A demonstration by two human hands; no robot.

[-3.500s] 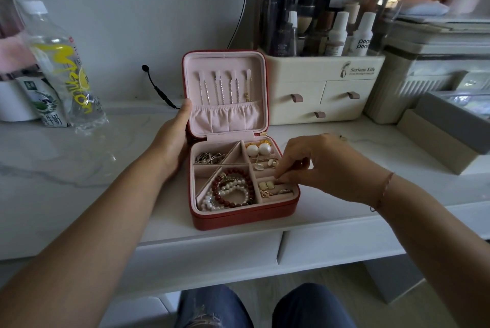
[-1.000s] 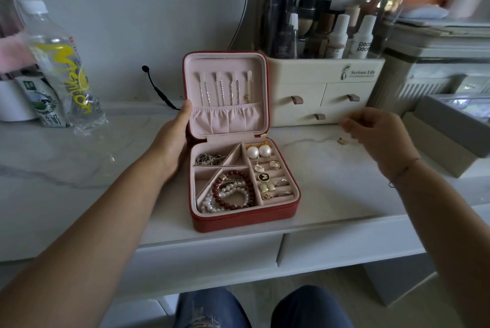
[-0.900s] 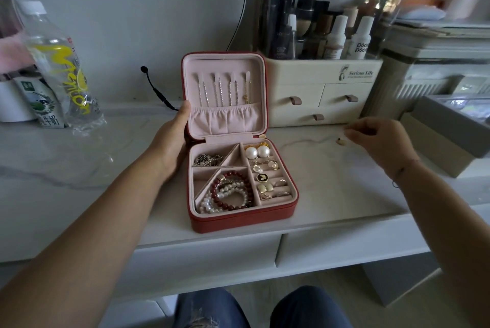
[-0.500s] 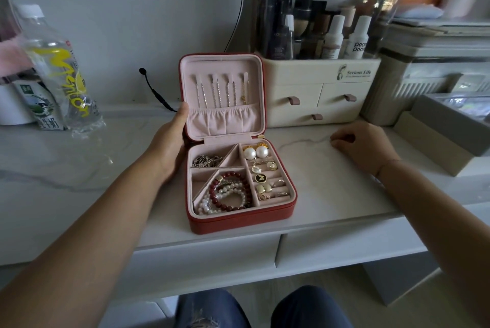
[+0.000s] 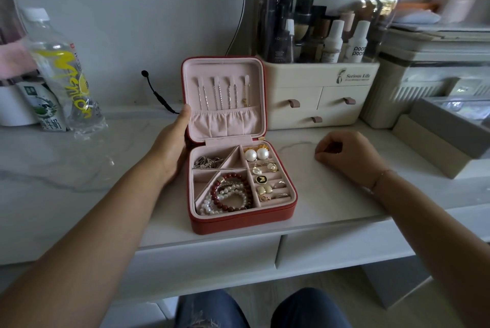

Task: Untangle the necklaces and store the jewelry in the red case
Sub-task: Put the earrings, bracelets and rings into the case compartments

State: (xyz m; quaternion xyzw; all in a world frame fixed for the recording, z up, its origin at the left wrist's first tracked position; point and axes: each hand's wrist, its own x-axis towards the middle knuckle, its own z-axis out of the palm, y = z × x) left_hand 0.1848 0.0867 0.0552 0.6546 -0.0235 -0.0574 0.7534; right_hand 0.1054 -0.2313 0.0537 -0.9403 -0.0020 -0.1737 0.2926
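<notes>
- The red case (image 5: 238, 219) is sitting open near the front edge of the counter (image 5: 79, 181), about midway along it, with its lid (image 5: 254, 67) standing upright.
- The left hand (image 5: 169, 147) is holding the case at its left side; the thumb is lying up along the lid's edge and the other fingers are hidden behind it.
- The right hand (image 5: 347, 152) is resting on the counter to the right of the case, apart from it, with its fingers curled under and the tips down on the surface. I cannot tell whether they are pinching anything.
- Thin necklaces (image 5: 220, 92) are hanging side by side inside the lid, above a gathered pink pocket.
- Red and pearl bead bracelets (image 5: 230, 192) are filling the front left compartment, a chain pile (image 5: 206, 161) is lying in the back left one, and two pearl earrings (image 5: 256, 154) are sitting at the back of the right-hand section.
- A cream drawer organiser (image 5: 318, 99) is standing along the counter's back edge, just beside the lid.
</notes>
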